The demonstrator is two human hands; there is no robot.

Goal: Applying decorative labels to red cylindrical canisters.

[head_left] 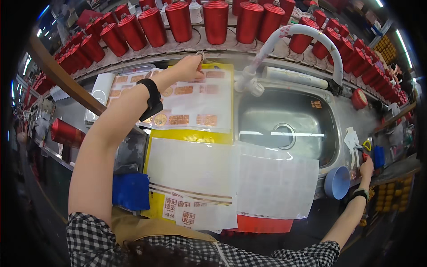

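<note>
My left hand (190, 68) reaches over a sheet of gold and copper decals (178, 107) on a yellow board (191, 135). Its fingers are curled closed near the counter's far edge, at a small greyish thing too unclear to name. Far to the right, my right hand (367, 166) closes at a small red and dark thing that I cannot make out. Near it lie white paper scraps (351, 139), a yellow-handled tool (367, 145) and a blue block-like thing (378, 156). A blue bowl (337, 183) stands at the sink's near right corner.
Wet steel sink (262, 107) with one loose decal (316, 104) inside; a white curved faucet (307, 30) arches over it. White sheets (191, 164) and dark-printed decals (188, 217) lie nearer me. Rows of red bottles (216, 22) line the back. A blue cloth (130, 191) sits left.
</note>
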